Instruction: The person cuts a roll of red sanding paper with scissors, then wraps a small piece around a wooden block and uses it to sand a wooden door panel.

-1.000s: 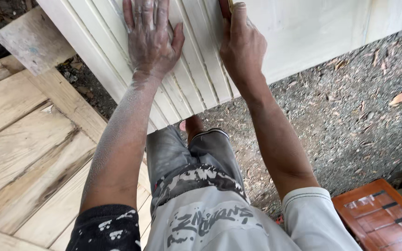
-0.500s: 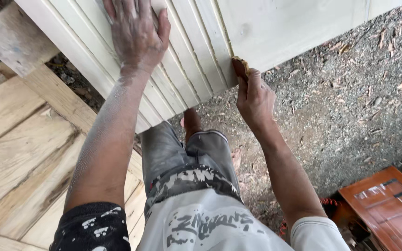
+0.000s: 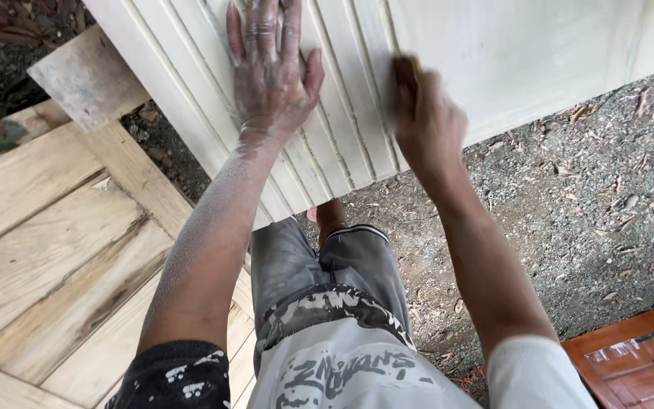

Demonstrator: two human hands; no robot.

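A white-primed wooden panel (image 3: 539,53) with grooved mouldings slants across the top of the view. My left hand (image 3: 270,72), dusted white, lies flat on the grooves with fingers spread. My right hand (image 3: 425,121) is closed around a small brown sanding piece (image 3: 410,67) and presses it against a groove near the panel's lower edge. The hand is blurred by motion. My legs in grey shorts stand below the panel.
Bare wooden planks (image 3: 47,250) form a frame on the left, with a grey board (image 3: 88,79) sticking out under the panel. Gravel ground (image 3: 599,204) with dry leaves lies on the right. A reddish-brown panelled piece (image 3: 630,367) sits at the bottom right corner.
My right hand slid down the groove to the panel's lower edge, then back up along it. My left hand stayed flat on the panel.
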